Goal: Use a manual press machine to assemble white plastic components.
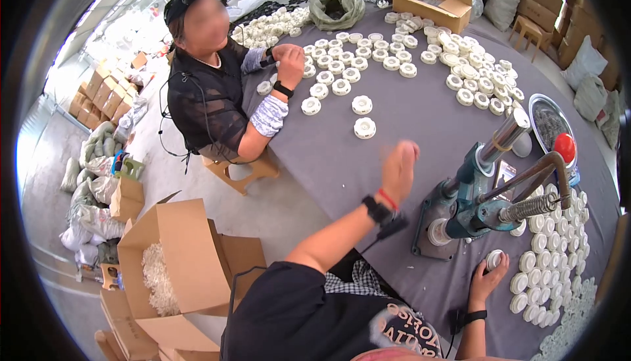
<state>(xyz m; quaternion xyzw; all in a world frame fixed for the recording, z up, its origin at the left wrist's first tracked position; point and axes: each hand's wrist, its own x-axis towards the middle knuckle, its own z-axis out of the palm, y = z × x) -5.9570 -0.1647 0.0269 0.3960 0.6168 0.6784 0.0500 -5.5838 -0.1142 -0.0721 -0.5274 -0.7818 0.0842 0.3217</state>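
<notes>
My left hand (398, 175) is raised over the grey tabletop with its fingers stretched out and nothing visible in it. Two white round slotted plastic parts, one of them a white part (365, 128), lie just beyond it. At the lower right, my right hand (488, 283) has its fingers closed around a white round plastic disc (493, 259), close to the table. Between my hands stands a green lever press (465, 211) with a spring and a curved handle. Another white disc (439, 232) sits on its base, under the ram.
White discs (543, 258) stand in rows right of the press, and more white parts (483, 75) are spread farther back. A co-worker (213, 91) sits at the left edge. A metal tray (551, 121), a red ball-shaped knob (564, 147) and an open carton (430, 6) are also there.
</notes>
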